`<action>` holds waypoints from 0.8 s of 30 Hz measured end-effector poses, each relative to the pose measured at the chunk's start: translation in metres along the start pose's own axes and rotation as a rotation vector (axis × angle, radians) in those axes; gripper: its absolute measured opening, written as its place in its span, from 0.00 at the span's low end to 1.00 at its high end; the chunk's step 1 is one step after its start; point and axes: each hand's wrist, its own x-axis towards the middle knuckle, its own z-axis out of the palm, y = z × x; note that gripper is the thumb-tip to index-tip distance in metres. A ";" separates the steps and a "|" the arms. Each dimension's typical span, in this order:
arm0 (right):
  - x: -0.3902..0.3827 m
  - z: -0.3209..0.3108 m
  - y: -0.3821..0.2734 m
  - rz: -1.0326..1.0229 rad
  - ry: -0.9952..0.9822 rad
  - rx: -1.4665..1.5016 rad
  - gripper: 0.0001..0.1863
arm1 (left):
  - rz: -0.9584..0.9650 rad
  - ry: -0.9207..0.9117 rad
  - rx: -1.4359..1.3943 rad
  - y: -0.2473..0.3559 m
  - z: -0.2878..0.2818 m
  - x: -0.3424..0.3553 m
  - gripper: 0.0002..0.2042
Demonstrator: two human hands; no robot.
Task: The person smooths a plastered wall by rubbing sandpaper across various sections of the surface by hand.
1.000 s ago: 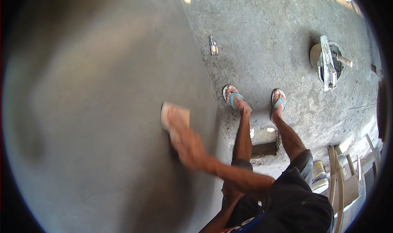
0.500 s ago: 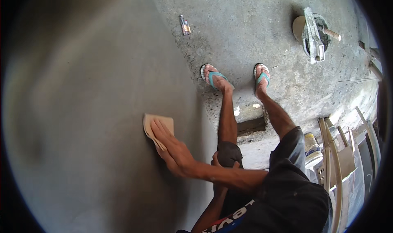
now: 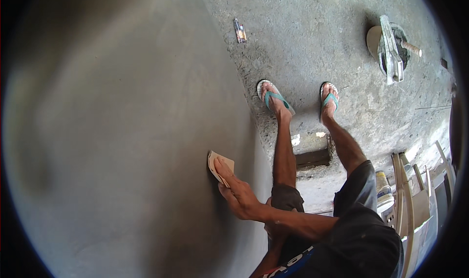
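My right hand presses a tan, flat sheet or pad against the smooth grey surface on the left, its fingers closed on it. My right forearm crosses in front of my left leg. Behind it my left hand is partly hidden, gripping around my left knee, with a few fingertips showing. Both feet, in teal-strapped flip-flops, stand on rough concrete, above a rectangular recess in it.
A bucket at the upper right carries a metal tool and a handled tool on top. A small packet lies on the concrete near the grey surface's edge. Wooden boards and a pail stand at the lower right.
Since half a second ago my right hand and the pad have shifted right and slightly down in the picture. The surroundings also shift right as the view moves.
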 end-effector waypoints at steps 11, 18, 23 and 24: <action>0.167 -0.076 0.300 0.026 0.180 -0.129 0.17 | -0.173 0.007 -0.008 -0.019 0.024 0.012 0.43; 0.121 -0.061 0.255 0.009 0.296 -0.070 0.24 | -0.135 0.021 -0.083 -0.037 0.015 0.022 0.42; 0.178 -0.101 0.291 0.215 0.233 -0.100 0.20 | -0.107 0.017 -0.087 -0.040 0.016 0.019 0.42; 0.154 -0.084 0.282 0.189 0.155 0.007 0.19 | -0.088 0.046 -0.089 -0.040 0.013 0.023 0.42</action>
